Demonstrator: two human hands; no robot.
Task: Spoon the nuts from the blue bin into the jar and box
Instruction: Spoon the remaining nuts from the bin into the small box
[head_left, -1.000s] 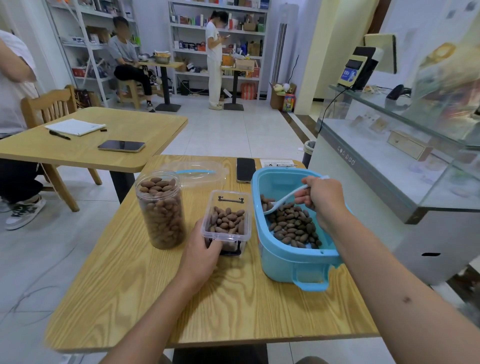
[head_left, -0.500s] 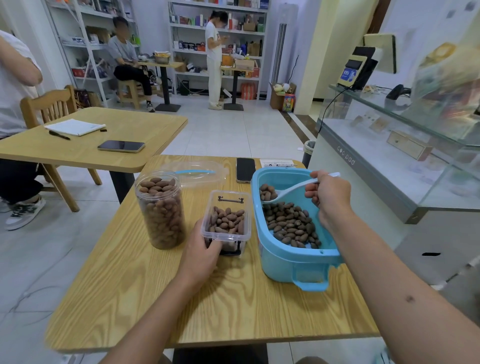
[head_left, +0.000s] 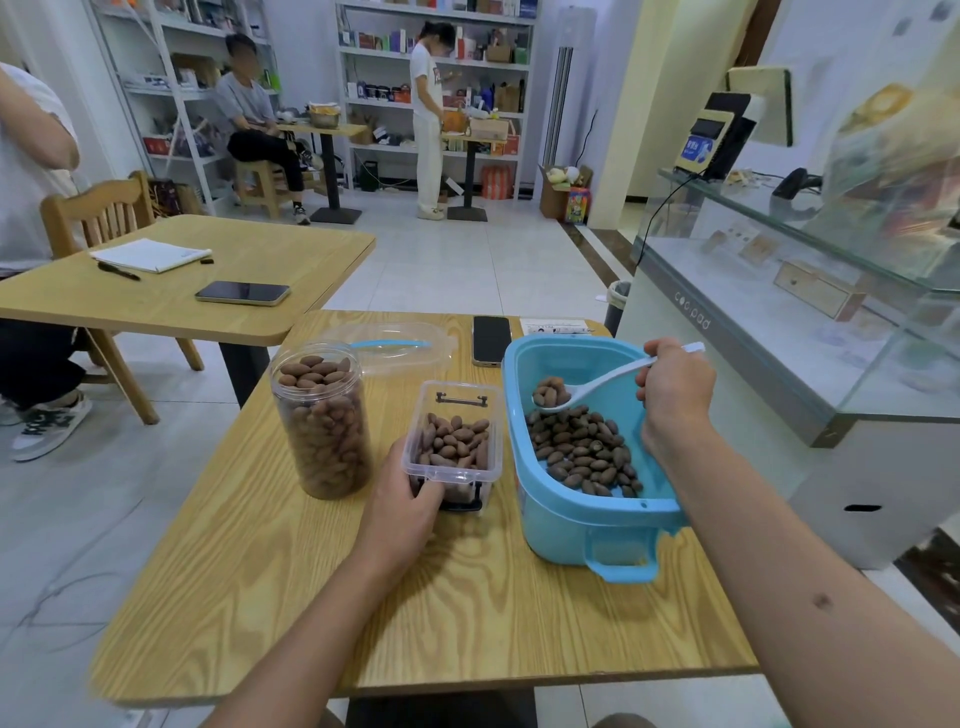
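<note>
Left hand (head_left: 402, 506) curled round the near left corner of the clear box (head_left: 453, 444), thumb up along its side, steadying it on the wooden bench (head_left: 249, 561). Further left, tall clear jar (head_left: 323, 418), upright, lidless, filled with nuts nearly to the rim. Box partly filled, standing just beside the blue bin (head_left: 582, 512). Behind jar and box, clear lid (head_left: 400, 347) with a blue strip, lying flat; dark phone (head_left: 491, 340) beside it. Inside the bin, loose nuts (head_left: 584, 452) heaped toward the near end. Above them, white spoon (head_left: 592, 387) carrying a few nuts, bowl pointing left. Right hand (head_left: 675, 397) gripping the spoon's handle, fingers folded round it, over the bin's right side.
</note>
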